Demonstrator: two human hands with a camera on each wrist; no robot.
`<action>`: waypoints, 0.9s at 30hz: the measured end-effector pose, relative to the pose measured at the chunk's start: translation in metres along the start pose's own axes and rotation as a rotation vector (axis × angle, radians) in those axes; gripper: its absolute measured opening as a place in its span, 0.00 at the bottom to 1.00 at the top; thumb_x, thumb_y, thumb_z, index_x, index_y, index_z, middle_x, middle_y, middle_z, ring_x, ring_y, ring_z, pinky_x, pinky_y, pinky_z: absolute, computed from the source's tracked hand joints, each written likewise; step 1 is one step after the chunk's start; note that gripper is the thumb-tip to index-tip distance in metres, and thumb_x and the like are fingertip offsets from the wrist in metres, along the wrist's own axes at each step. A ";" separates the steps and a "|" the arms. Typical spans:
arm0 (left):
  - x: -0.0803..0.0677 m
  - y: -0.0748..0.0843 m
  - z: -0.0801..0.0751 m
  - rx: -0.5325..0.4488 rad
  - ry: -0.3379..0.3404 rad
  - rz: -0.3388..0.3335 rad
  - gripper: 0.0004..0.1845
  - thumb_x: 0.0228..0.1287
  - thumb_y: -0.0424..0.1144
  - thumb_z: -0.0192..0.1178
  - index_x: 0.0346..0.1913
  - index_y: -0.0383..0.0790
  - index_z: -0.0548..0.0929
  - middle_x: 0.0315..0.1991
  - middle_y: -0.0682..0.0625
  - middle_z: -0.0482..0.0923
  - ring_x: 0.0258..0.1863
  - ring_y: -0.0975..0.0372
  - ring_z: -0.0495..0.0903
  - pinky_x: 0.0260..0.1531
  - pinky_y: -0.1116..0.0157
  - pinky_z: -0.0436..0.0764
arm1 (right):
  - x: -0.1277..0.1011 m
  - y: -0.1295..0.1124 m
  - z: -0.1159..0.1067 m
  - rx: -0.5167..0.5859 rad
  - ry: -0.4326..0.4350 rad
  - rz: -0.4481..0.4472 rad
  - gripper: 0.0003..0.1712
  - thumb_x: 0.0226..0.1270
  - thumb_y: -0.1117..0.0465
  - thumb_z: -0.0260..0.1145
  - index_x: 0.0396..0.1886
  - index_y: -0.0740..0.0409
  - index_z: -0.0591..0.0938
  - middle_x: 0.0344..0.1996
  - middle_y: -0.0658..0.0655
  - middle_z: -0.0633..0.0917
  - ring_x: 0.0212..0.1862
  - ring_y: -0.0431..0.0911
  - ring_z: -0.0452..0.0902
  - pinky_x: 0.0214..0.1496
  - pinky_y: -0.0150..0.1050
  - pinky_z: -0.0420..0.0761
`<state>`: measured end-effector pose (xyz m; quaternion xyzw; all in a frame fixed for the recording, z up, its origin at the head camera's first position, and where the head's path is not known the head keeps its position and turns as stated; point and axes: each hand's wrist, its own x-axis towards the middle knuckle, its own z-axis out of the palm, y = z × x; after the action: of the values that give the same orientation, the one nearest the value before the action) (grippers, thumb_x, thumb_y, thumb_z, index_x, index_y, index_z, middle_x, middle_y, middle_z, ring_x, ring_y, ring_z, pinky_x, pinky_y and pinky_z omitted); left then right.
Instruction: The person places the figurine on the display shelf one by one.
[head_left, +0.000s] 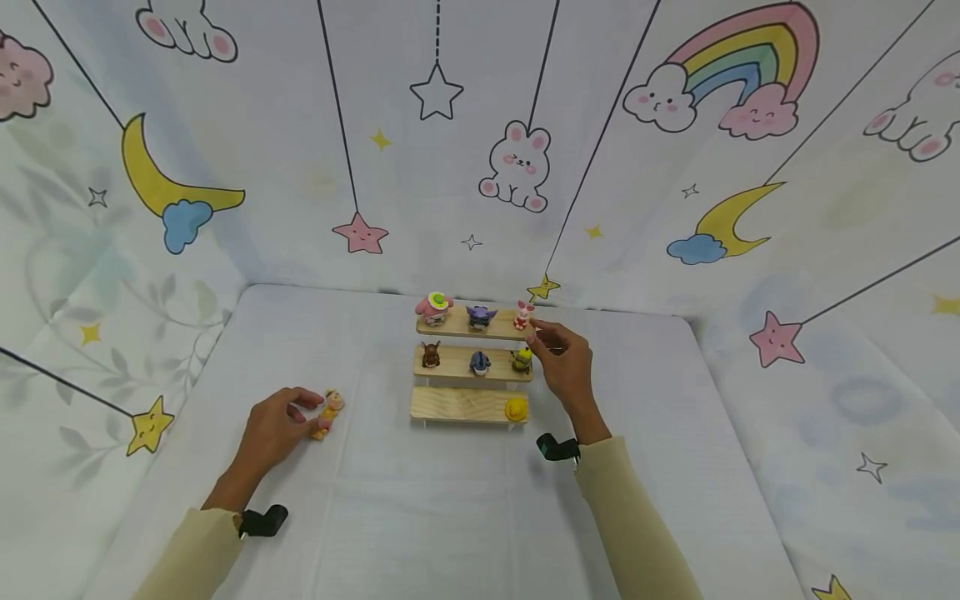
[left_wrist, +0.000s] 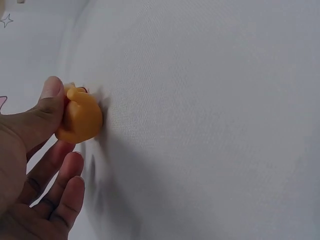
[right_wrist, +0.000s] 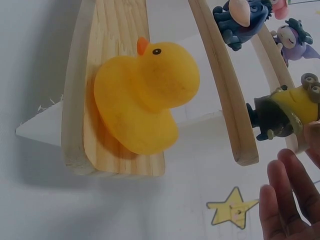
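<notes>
On the white cloth-covered table point(head_left: 420, 517), toward the left, the left hand point(head_left: 273, 432) pinches a small orange figurine point(head_left: 327, 414) between thumb and forefinger; the left wrist view shows the thumb tip point(left_wrist: 51, 90) pressed on the toy's rounded orange back point(left_wrist: 80, 117), with the other fingers loosely extended below it. The figurine lies on the cloth, well apart from the wooden stepped shelf point(head_left: 465, 405) at the table's middle.

The shelf has three tiers. Top tier: a pink figure with a green hat point(head_left: 434, 307), a purple figure point(head_left: 480, 316) and a small pink-eared figure point(head_left: 522, 315). Middle tier: a brown figure point(head_left: 431, 356), a blue one point(head_left: 480, 362) and a yellow goggle-eyed figure point(head_left: 521, 360). Bottom tier — only a yellow rubber duck point(head_left: 516, 408) at its right end.

The right hand point(head_left: 564, 367) hovers just beside the shelf's right end, near the pink-eared figure, its fingers gently curled and holding nothing — fingertips point(right_wrist: 287, 200) relaxed in the right wrist view.
</notes>
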<state>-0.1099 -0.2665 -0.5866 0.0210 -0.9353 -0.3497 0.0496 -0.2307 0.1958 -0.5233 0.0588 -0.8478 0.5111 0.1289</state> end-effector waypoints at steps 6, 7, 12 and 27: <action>-0.005 0.001 0.000 -0.003 -0.051 -0.015 0.19 0.55 0.37 0.83 0.49 0.40 0.90 0.41 0.46 0.90 0.33 0.63 0.80 0.30 0.69 0.74 | -0.001 -0.002 -0.001 0.017 -0.003 0.008 0.17 0.73 0.49 0.74 0.59 0.42 0.90 0.45 0.56 0.92 0.44 0.47 0.85 0.48 0.31 0.83; -0.006 0.001 0.000 0.001 -0.057 -0.017 0.19 0.55 0.37 0.83 0.49 0.40 0.90 0.41 0.46 0.90 0.33 0.62 0.80 0.30 0.70 0.75 | -0.001 -0.003 -0.001 0.023 -0.003 0.009 0.17 0.73 0.49 0.74 0.59 0.42 0.90 0.45 0.56 0.91 0.44 0.47 0.85 0.48 0.32 0.83; -0.012 0.003 0.001 0.008 -0.089 -0.038 0.18 0.56 0.38 0.82 0.49 0.38 0.90 0.38 0.47 0.89 0.33 0.61 0.80 0.30 0.70 0.76 | -0.002 -0.004 -0.001 0.027 -0.007 0.022 0.17 0.73 0.49 0.74 0.59 0.41 0.90 0.45 0.56 0.91 0.44 0.48 0.85 0.49 0.32 0.82; -0.019 0.014 0.002 0.024 -0.110 -0.053 0.18 0.64 0.33 0.76 0.56 0.37 0.90 0.42 0.47 0.84 0.39 0.57 0.79 0.36 0.67 0.78 | -0.002 -0.003 -0.001 0.020 -0.002 0.023 0.17 0.73 0.49 0.74 0.59 0.40 0.90 0.45 0.56 0.92 0.45 0.48 0.86 0.49 0.31 0.82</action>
<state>-0.0916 -0.2533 -0.5807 0.0271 -0.9399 -0.3401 -0.0114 -0.2278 0.1947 -0.5209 0.0509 -0.8432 0.5211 0.1215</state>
